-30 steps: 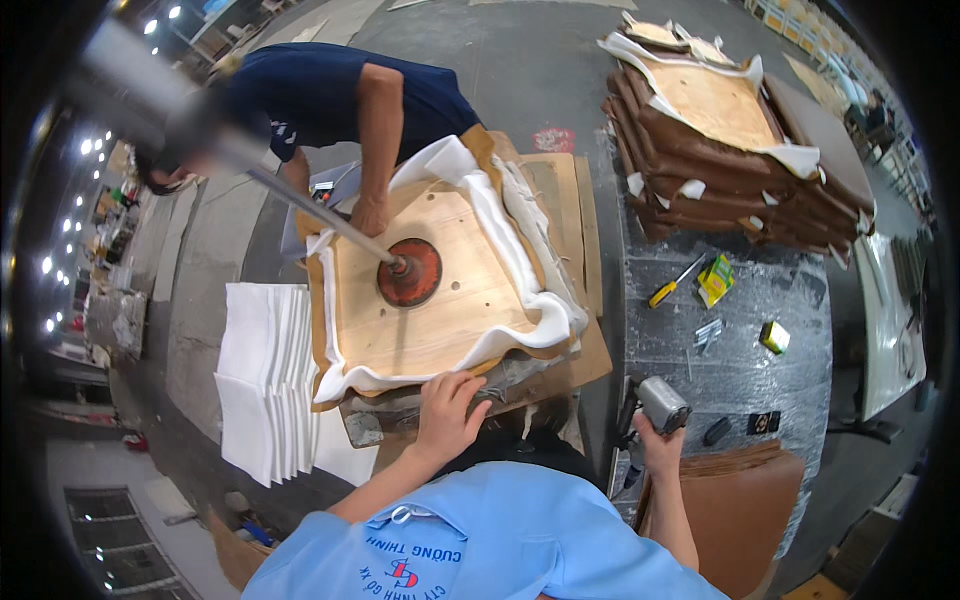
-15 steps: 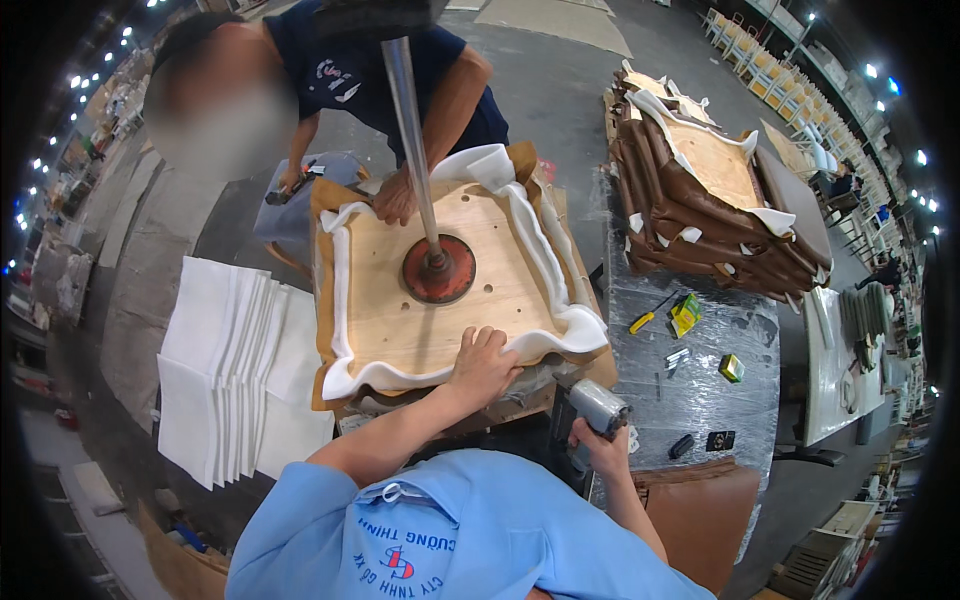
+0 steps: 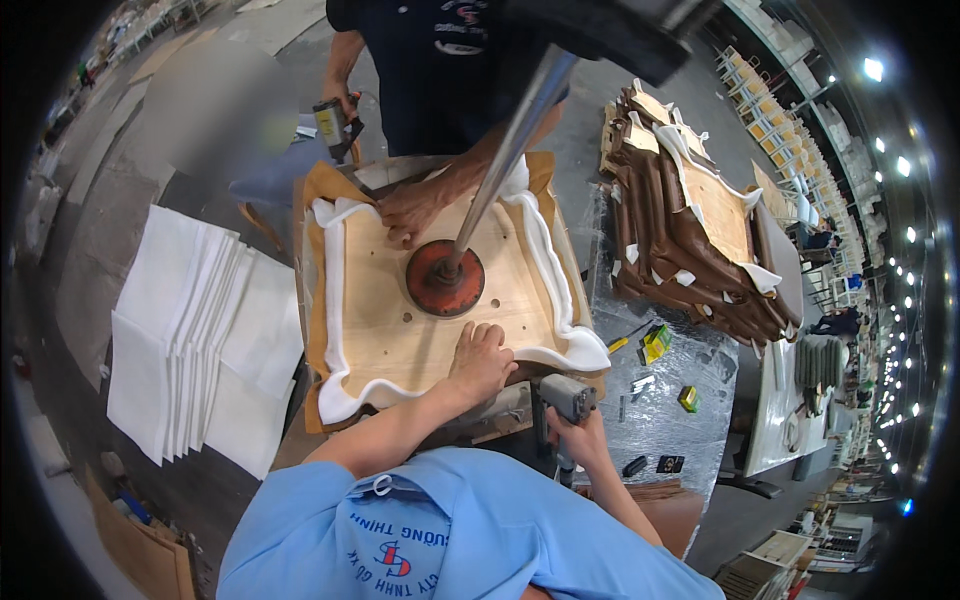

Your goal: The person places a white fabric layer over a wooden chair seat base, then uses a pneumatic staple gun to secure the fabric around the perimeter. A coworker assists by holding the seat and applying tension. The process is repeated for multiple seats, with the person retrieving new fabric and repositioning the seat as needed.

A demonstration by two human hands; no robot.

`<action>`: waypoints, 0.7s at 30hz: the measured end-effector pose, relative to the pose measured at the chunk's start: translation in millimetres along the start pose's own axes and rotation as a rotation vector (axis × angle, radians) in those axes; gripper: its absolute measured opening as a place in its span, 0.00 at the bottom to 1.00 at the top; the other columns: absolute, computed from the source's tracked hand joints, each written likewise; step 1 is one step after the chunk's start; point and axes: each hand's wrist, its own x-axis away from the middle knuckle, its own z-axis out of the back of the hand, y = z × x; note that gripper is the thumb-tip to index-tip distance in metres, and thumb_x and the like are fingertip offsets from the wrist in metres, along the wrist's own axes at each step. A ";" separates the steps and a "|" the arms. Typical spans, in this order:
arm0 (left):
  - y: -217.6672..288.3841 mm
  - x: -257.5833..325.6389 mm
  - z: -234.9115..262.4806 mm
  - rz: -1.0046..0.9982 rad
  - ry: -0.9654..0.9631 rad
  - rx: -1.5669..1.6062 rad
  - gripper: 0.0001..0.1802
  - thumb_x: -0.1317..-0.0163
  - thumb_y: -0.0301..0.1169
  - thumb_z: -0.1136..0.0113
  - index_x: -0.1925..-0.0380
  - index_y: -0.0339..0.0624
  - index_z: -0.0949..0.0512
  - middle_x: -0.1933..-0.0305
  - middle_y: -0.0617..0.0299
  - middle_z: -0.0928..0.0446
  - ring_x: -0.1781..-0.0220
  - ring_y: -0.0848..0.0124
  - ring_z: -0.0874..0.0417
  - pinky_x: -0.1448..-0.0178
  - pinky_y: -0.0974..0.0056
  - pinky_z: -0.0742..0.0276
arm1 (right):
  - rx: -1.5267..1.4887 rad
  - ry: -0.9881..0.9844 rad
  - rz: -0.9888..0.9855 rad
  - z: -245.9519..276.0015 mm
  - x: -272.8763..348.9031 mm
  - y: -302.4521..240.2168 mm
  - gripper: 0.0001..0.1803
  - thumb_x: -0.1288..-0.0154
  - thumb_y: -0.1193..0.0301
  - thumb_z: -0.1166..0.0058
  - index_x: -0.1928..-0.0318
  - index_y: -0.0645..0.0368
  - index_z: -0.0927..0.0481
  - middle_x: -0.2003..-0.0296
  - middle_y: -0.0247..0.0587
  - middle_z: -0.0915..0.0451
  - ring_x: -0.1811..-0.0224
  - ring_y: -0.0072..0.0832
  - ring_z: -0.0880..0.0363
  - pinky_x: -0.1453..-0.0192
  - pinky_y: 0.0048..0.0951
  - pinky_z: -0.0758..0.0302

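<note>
A square wooden seat panel lies with white padding and a brown cover around its rim. My left hand is at the near edge, fingers curled over the padding and cover onto the wood; the gripped edge is partly hidden. My right hand is closed round the handle of a grey staple gun, just right of the near edge. A red round press foot on a metal rod rests on the panel's middle. Across from me, a co-worker's hand touches the far-left edge.
The co-worker's other hand holds another staple gun. White padding sheets are stacked at left. On the right, a film-covered table bears brown covered seats, a yellow cutter, small boxes and brown sheets.
The whole view has shifted. My staple gun is nearer the panel's near edge, and the padding beside my left hand is folded in. The co-worker stands more upright, with the other staple gun raised.
</note>
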 end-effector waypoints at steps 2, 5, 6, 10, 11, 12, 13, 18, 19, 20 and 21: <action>0.4 2.3 2.6 0.008 -0.034 -0.003 0.15 0.37 0.44 0.23 0.65 0.43 0.09 0.50 0.54 0.25 0.36 0.53 0.26 0.20 0.37 0.40 | 0.041 -0.018 -0.040 -1.4 -10.2 -5.8 0.16 0.25 0.65 0.26 0.48 0.64 0.14 0.71 0.34 0.15 0.74 0.21 0.18 0.70 0.30 0.22; 3.0 7.0 7.6 0.009 -0.086 -0.014 0.16 0.38 0.45 0.23 0.64 0.43 0.08 0.47 0.54 0.26 0.32 0.52 0.28 0.12 0.31 0.48 | 0.072 -0.049 -0.064 -0.7 -23.6 -13.0 0.15 0.25 0.65 0.27 0.50 0.64 0.14 0.72 0.33 0.15 0.75 0.21 0.19 0.71 0.30 0.23; 3.7 8.0 8.4 0.015 -0.109 -0.002 0.16 0.37 0.45 0.23 0.63 0.44 0.08 0.45 0.53 0.26 0.31 0.52 0.28 0.11 0.29 0.51 | 0.087 -0.054 -0.076 -1.1 -27.3 -14.7 0.15 0.25 0.65 0.27 0.50 0.64 0.14 0.72 0.33 0.15 0.76 0.21 0.19 0.72 0.30 0.23; 3.3 8.3 5.8 0.080 -0.174 0.108 0.13 0.37 0.42 0.24 0.63 0.44 0.08 0.41 0.55 0.26 0.27 0.52 0.30 0.09 0.28 0.54 | 0.165 -0.060 -0.129 -3.2 -37.1 -22.1 0.14 0.25 0.66 0.26 0.51 0.64 0.14 0.72 0.32 0.16 0.78 0.21 0.20 0.72 0.29 0.24; 3.1 8.5 3.8 0.084 -0.115 0.134 0.13 0.36 0.42 0.24 0.63 0.44 0.08 0.40 0.55 0.26 0.26 0.52 0.31 0.09 0.29 0.55 | 0.143 -0.071 -0.094 -3.6 -38.4 -24.0 0.14 0.25 0.66 0.27 0.50 0.64 0.14 0.72 0.32 0.16 0.78 0.21 0.21 0.73 0.29 0.24; 2.6 8.3 1.7 0.106 -0.095 0.160 0.12 0.36 0.41 0.25 0.63 0.44 0.08 0.40 0.55 0.26 0.26 0.52 0.31 0.08 0.30 0.55 | 0.149 -0.074 -0.093 -3.8 -40.0 -26.4 0.14 0.25 0.67 0.27 0.50 0.64 0.14 0.72 0.32 0.17 0.77 0.20 0.21 0.73 0.29 0.25; 2.1 8.4 -0.3 0.163 -0.155 0.190 0.12 0.36 0.40 0.25 0.63 0.44 0.08 0.39 0.55 0.26 0.25 0.52 0.31 0.08 0.31 0.55 | 0.184 -0.066 -0.124 -4.2 -41.2 -28.6 0.14 0.25 0.67 0.27 0.49 0.64 0.14 0.72 0.32 0.17 0.77 0.20 0.21 0.73 0.29 0.25; 2.3 7.9 -6.8 0.198 -0.013 0.211 0.11 0.37 0.39 0.26 0.65 0.42 0.09 0.39 0.56 0.26 0.23 0.54 0.31 0.07 0.35 0.55 | 0.135 -0.104 -0.079 -8.3 -46.5 -39.1 0.15 0.25 0.68 0.27 0.47 0.64 0.14 0.72 0.31 0.17 0.76 0.19 0.21 0.73 0.28 0.26; 2.2 7.4 -6.9 0.231 -0.060 0.220 0.11 0.37 0.38 0.26 0.65 0.42 0.08 0.39 0.56 0.26 0.23 0.55 0.31 0.07 0.36 0.55 | 0.144 -0.109 -0.085 -9.0 -47.8 -41.2 0.15 0.25 0.68 0.27 0.47 0.65 0.14 0.72 0.31 0.17 0.76 0.19 0.21 0.73 0.28 0.26; 2.1 6.6 -7.0 0.210 -0.004 0.217 0.11 0.37 0.38 0.26 0.65 0.41 0.08 0.39 0.56 0.25 0.23 0.55 0.31 0.07 0.36 0.55 | 0.160 -0.119 -0.073 -9.4 -50.0 -43.4 0.15 0.25 0.68 0.27 0.47 0.65 0.14 0.72 0.31 0.17 0.76 0.19 0.21 0.73 0.28 0.26; 1.9 5.7 -6.8 0.210 0.006 0.218 0.11 0.37 0.38 0.26 0.65 0.41 0.08 0.39 0.56 0.25 0.23 0.55 0.31 0.07 0.36 0.55 | 0.180 -0.128 -0.074 -9.8 -52.4 -45.4 0.15 0.24 0.68 0.27 0.47 0.65 0.14 0.73 0.31 0.17 0.76 0.19 0.21 0.73 0.28 0.26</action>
